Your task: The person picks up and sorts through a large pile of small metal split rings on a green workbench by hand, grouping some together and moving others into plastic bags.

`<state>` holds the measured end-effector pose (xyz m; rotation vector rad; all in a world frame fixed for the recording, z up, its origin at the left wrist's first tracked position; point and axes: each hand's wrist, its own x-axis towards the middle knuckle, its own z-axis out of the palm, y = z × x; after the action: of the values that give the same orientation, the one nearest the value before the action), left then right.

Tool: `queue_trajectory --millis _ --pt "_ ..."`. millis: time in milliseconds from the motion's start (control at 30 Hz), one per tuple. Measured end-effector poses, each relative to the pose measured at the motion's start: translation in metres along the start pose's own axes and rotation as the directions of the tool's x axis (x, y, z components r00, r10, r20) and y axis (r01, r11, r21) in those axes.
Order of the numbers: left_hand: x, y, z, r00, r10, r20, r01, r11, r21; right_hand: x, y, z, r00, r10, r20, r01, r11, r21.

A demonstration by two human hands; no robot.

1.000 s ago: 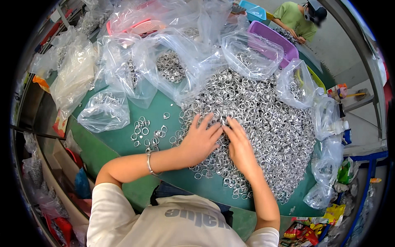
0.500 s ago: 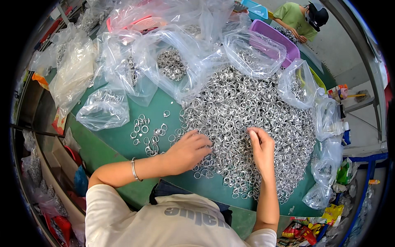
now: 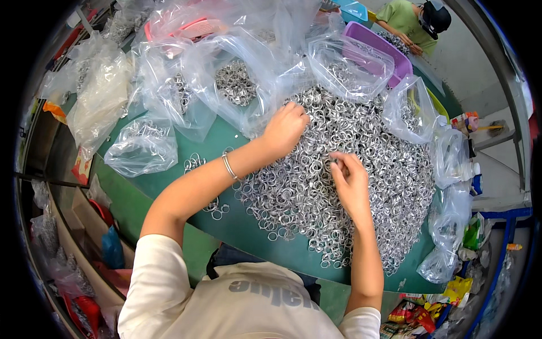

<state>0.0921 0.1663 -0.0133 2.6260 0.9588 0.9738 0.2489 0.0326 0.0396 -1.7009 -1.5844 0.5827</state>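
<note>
A broad heap of silver metal rings (image 3: 389,186) covers much of the green table (image 3: 254,240). My left hand (image 3: 287,130) is at the far left part of the heap, beside the clear plastic bags, its fingers curled down; whatever they hold is hidden. Over the middle of the heap, my right hand (image 3: 352,179) is closed in a pinch. Something small and dark shows at its thumb tip, too small to name. Left of the heap lie some loose rings (image 3: 214,209), partly covered by my left forearm.
An open clear bag (image 3: 212,51) with rings inside lies at the back, near a purple basket (image 3: 402,68). A smaller bag of rings (image 3: 141,150) sits at the left. Crumpled plastic (image 3: 451,164) lines the right edge. Another person (image 3: 415,25) works at the far right.
My left hand has moved away from me and slightly right, from the heap's near left edge to its far left part. My right hand has shifted a little left and farther out.
</note>
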Motion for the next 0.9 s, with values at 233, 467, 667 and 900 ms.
queue_trajectory --millis 233,467,667,900 --pt "-0.021 0.049 -0.044 0.991 -0.117 -0.061 0.073 0.87 -0.488 -0.067 0.001 -0.012 0.919 0.356 0.17 -0.376 0.656 0.655" --pt "-0.094 0.11 -0.071 0.981 0.048 0.189 0.068 0.824 -0.562 -0.095 -0.022 0.029 0.78 0.355 0.515 -0.528 -0.069 0.847" --pt "-0.11 0.084 -0.079 0.975 -0.14 0.17 0.18 0.951 -0.251 -0.101 0.0 0.008 0.862 0.342 0.375 -0.436 0.121 0.892" --pt "-0.113 0.08 -0.056 0.937 -0.071 0.342 0.089 0.995 -0.036 -0.083 -0.024 0.027 0.994 -0.098 0.047 0.108 0.902 -0.417"
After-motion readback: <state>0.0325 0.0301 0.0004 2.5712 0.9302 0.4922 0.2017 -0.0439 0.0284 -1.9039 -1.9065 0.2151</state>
